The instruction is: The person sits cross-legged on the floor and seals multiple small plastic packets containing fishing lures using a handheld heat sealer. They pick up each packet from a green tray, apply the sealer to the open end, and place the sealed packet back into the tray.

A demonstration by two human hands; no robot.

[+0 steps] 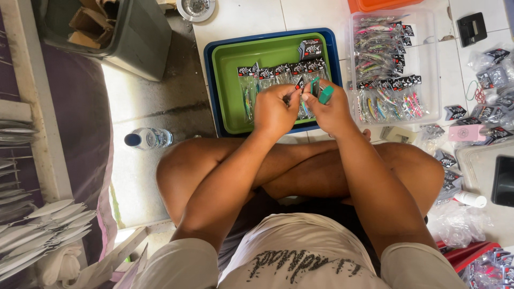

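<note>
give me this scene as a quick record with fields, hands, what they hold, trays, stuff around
left hand: pinches a small packet, over the green tray
right hand: holds a teal stapler, touching the same packet
green tray: sits inside a blue tray, row of packed fishing lures in it
clear box: to the right, full of packed lures
water bottle: on the floor, left of the knee
</note>
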